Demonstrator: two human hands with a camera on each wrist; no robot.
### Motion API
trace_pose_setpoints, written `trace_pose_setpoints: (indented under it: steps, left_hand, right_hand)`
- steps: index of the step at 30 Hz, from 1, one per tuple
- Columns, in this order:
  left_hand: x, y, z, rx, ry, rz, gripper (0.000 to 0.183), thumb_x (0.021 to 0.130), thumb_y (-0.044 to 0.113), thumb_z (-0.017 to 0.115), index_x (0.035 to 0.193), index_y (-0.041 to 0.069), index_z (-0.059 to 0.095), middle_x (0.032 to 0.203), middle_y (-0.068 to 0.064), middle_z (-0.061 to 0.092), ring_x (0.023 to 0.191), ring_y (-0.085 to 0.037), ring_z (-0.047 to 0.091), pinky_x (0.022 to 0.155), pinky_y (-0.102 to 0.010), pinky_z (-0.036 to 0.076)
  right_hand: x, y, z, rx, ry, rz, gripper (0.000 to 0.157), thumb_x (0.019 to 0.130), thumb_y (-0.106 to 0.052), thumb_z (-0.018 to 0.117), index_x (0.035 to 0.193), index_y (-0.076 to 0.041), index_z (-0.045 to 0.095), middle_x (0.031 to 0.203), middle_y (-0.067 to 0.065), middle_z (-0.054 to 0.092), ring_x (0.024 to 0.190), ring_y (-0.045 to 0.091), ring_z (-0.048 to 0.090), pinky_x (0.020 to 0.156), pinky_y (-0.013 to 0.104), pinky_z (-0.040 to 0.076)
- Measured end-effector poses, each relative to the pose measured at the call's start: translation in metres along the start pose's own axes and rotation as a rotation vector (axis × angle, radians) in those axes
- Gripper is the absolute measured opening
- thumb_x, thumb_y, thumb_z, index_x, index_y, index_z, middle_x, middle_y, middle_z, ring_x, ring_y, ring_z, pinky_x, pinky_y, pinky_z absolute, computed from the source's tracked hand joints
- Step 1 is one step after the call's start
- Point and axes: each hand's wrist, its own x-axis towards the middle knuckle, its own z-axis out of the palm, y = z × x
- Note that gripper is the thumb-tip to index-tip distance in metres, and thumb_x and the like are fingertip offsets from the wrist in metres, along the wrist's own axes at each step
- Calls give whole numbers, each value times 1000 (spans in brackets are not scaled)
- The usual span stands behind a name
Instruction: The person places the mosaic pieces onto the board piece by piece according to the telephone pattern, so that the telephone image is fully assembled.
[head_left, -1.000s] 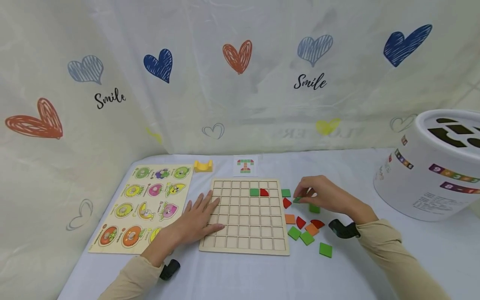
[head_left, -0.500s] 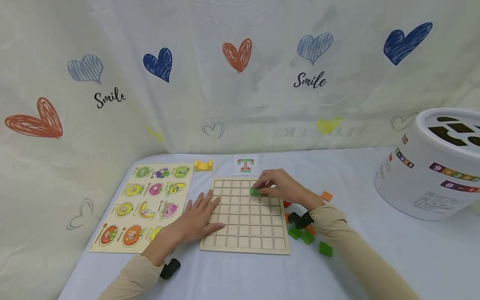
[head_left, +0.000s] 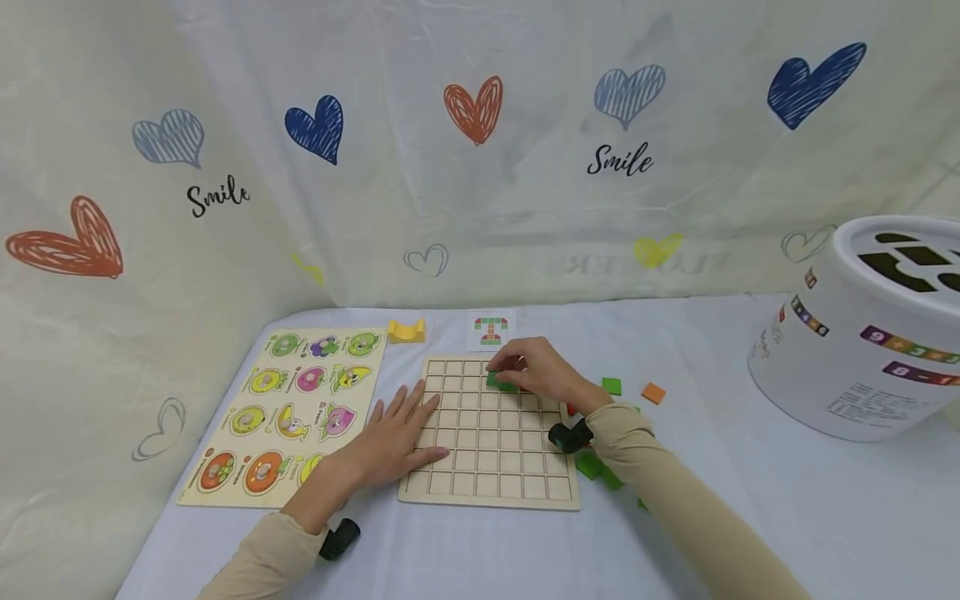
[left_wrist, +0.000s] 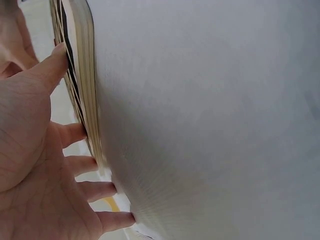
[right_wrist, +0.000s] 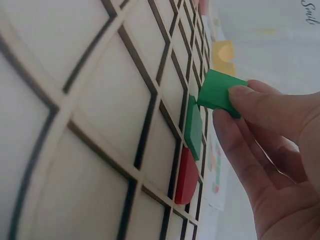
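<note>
Between thumb and fingers, my right hand (head_left: 546, 371) pinches a green square tile (right_wrist: 216, 89), tilted over the wooden grid board (head_left: 489, 502) near its far edge. In the right wrist view, another green tile (right_wrist: 193, 129) sits in a grid cell just beside the held one. A red quarter-circle piece (right_wrist: 186, 177) occupies the cell after that; in the head view the right hand hides it. With fingers spread, my left hand (head_left: 382, 446) rests on the board's left edge. Its thumb (left_wrist: 56, 62) touches the board's side in the left wrist view.
Loose pieces lie right of the board, among them a green tile (head_left: 611, 386) and an orange tile (head_left: 653, 392); the right forearm covers some. A pattern card (head_left: 491, 331) and yellow holder (head_left: 407, 332) stand behind. A fruit board (head_left: 306, 442) lies left, a white bucket (head_left: 817, 375) right.
My right hand has carried the green tile leftward from the loose pieces to the board's far rows, and shifted slightly further left in the last half second. The left hand has stayed put.
</note>
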Motion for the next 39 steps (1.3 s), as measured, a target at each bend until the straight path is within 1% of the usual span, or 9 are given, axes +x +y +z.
trace_pose_setpoints:
  steps: [5, 11, 13, 19, 21, 26, 31, 34, 39]
  left_hand:
    - [0, 0, -1, 6, -1, -5, 84, 105, 54, 57, 166, 6, 25, 174, -20, 7, 159, -45, 4, 122, -71, 7]
    - [-1, 1, -1, -9, 3, -1, 84, 104, 53, 58, 166, 5, 26, 174, -21, 8, 159, -46, 5, 122, -71, 7]
    - [0, 0, 0, 0, -5, -3, 85, 104, 55, 57, 167, 6, 24, 174, -20, 6, 159, -45, 4, 123, -70, 6]
    - [0, 1, 0, -9, -5, -1, 85, 104, 54, 57, 166, 7, 25, 174, -20, 6, 159, -45, 4, 123, -70, 6]
    - [-1, 1, -1, -16, 1, -1, 84, 104, 53, 58, 166, 5, 26, 174, -21, 8, 159, -46, 5, 122, -71, 6]
    - [-2, 1, -2, 0, -4, -9, 85, 105, 55, 56, 166, 6, 25, 174, -20, 7, 159, -45, 5, 123, -70, 7]
    - [-2, 2, -2, -4, -6, -10, 84, 105, 54, 56, 166, 6, 25, 174, -20, 7, 159, -45, 4, 123, -70, 6]
    - [-2, 2, -1, -7, -3, -9, 84, 105, 54, 57, 166, 5, 25, 174, -21, 7, 159, -46, 4, 122, -71, 6]
    - [-1, 2, 0, -6, 0, -9, 84, 105, 54, 57, 166, 6, 25, 174, -21, 7, 159, -46, 4, 122, -71, 6]
  right_hand:
    - [2, -2, 4, -18, 1, -16, 15, 93, 3, 76, 108, 2, 80, 104, 10, 77, 97, 24, 72, 83, 29, 59]
    - [4, -3, 8, -77, -30, -43, 15, 93, 4, 75, 107, 1, 80, 101, 10, 75, 94, 23, 71, 82, 27, 59]
    - [4, -3, 9, -101, -34, -47, 15, 93, 4, 75, 107, 1, 81, 100, 10, 75, 94, 23, 71, 81, 26, 59]
    - [5, -5, 10, -135, -42, -13, 16, 93, 4, 75, 107, 0, 81, 100, 9, 74, 94, 23, 71, 81, 25, 59]
    - [6, -7, 10, -131, -46, -2, 15, 93, 4, 75, 106, 0, 82, 99, 8, 74, 94, 23, 71, 81, 25, 59]
    - [7, -11, 9, -135, -55, 17, 13, 94, 2, 76, 105, -1, 82, 98, 7, 74, 94, 22, 71, 82, 28, 59]
    - [7, -12, 8, -146, -64, 27, 12, 94, 1, 75, 105, -1, 82, 100, 8, 74, 97, 24, 72, 85, 30, 59]
    - [8, -11, 8, -173, -66, 27, 13, 95, 2, 75, 105, 0, 82, 101, 9, 75, 97, 25, 71, 85, 30, 59]
    - [10, -10, 10, -250, -80, 2, 15, 95, 1, 74, 108, 1, 81, 102, 10, 75, 96, 24, 71, 83, 28, 58]
